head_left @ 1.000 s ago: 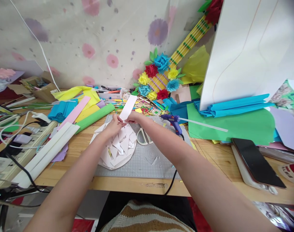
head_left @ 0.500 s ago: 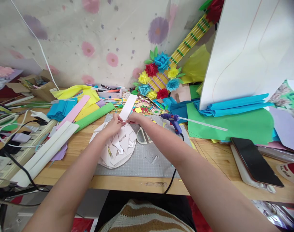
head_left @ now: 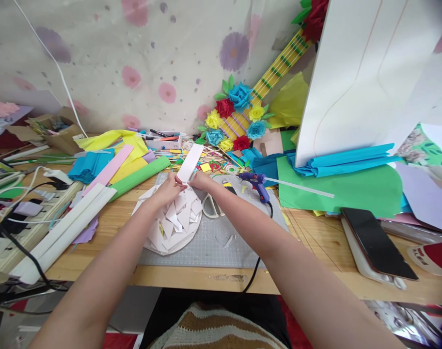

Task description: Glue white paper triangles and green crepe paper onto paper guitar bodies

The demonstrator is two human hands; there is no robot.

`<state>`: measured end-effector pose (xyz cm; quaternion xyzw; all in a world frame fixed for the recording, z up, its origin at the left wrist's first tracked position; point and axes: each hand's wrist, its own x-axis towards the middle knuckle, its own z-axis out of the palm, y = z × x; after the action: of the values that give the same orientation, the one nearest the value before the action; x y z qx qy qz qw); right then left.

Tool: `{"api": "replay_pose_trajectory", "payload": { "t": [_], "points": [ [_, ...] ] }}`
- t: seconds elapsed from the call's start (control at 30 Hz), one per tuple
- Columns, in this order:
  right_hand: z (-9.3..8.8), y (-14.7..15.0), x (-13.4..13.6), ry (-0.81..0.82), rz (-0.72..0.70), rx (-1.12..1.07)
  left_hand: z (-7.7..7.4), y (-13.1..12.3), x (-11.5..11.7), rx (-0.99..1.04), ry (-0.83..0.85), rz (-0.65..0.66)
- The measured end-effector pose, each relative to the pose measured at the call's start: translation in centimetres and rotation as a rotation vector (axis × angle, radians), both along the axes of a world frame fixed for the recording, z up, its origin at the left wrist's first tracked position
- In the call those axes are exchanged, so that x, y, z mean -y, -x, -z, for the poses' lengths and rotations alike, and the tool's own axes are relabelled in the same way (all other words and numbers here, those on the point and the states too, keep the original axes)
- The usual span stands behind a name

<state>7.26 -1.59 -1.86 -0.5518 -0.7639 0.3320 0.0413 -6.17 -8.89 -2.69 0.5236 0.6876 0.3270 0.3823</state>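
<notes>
My left hand [head_left: 169,186] and my right hand [head_left: 201,180] meet at the near end of a white paper strip [head_left: 191,162], both pinched on it, and the strip slants up and away. Under the hands lies a round white paper piece [head_left: 168,220] covered with overlapping folded white bits, resting on a grey cutting mat [head_left: 221,240]. White-handled scissors [head_left: 211,206] lie on the mat just right of the round piece, below my right wrist.
A blue glue gun [head_left: 258,184] with a clear stick lies right of my hands, its black cord running off the front edge. A phone [head_left: 377,242] lies at right. Paper rolls [head_left: 141,175], a flowered paper guitar [head_left: 243,116], a white board [head_left: 366,72] and cables [head_left: 21,194] crowd the desk.
The view has shifted slightly. Both hands stay pinched on the white strip in the same place above the round paper piece.
</notes>
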Motion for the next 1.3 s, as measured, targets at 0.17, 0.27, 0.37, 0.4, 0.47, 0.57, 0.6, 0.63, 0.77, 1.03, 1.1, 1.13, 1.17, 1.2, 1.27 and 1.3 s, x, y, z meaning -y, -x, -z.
{"api": "replay_pose_trajectory", "payload": {
  "t": [0.17, 0.27, 0.37, 0.4, 0.47, 0.57, 0.6, 0.63, 0.77, 1.03, 1.1, 1.13, 1.17, 1.2, 1.27, 1.3],
  "points": [
    [0.7, 0.1, -0.1, 0.035, 0.009, -0.025, -0.5, -0.4, 0.2, 0.012, 0.009, -0.027],
    [0.8, -0.1, 0.0, 0.044, 0.016, -0.059, -0.3, -0.3, 0.2, 0.038, 0.006, -0.031],
    [1.0, 0.0, 0.2, -0.008, 0.017, -0.053, -0.2, -0.2, 0.2, 0.011, -0.012, -0.042],
    [1.1, 0.0, 0.3, -0.027, 0.018, -0.052, -0.2, -0.2, 0.2, -0.007, -0.012, -0.047],
    [1.2, 0.1, 0.3, -0.032, 0.021, -0.066, -0.4, -0.3, 0.3, -0.022, 0.001, -0.054],
    [1.2, 0.0, 0.4, 0.019, 0.056, -0.143, -0.9, -0.7, 0.4, 0.008, 0.015, -0.053],
    [1.1, -0.1, 0.4, 0.030, 0.073, -0.168, -1.0, -0.8, 0.4, 0.014, 0.017, -0.053],
    [1.0, -0.3, 0.4, 0.031, 0.087, -0.189, -1.2, -0.9, 0.4, 0.012, 0.017, -0.054],
    [0.2, -2.0, 0.9, -0.028, 0.109, -0.207, -1.4, -1.1, 0.5, -0.051, 0.023, -0.070],
    [-0.5, -5.1, 3.1, -0.119, 0.046, 0.046, -1.7, -1.4, 0.0, -0.193, 0.045, -0.045],
    [-0.4, -5.2, 3.3, -0.125, 0.042, 0.038, -2.0, -1.4, -0.3, -0.163, 0.044, -0.045],
    [-0.3, -5.2, 3.3, -0.128, 0.041, 0.031, -2.2, -1.4, -0.5, -0.138, 0.030, -0.043],
    [-0.2, -5.2, 3.4, -0.130, 0.040, 0.023, -2.5, -1.3, -0.6, -0.112, 0.002, -0.039],
    [-0.1, -5.2, 3.4, -0.130, 0.041, 0.015, -2.8, -1.2, -0.6, -0.092, -0.036, -0.037],
    [0.1, -5.2, 3.6, -0.142, 0.050, -0.008, -3.4, -0.9, -0.4, -0.096, -0.112, -0.020],
    [0.1, -5.2, 3.7, -0.160, 0.056, -0.029, -3.7, -0.7, -0.2, -0.125, -0.139, -0.004]
  ]
}}
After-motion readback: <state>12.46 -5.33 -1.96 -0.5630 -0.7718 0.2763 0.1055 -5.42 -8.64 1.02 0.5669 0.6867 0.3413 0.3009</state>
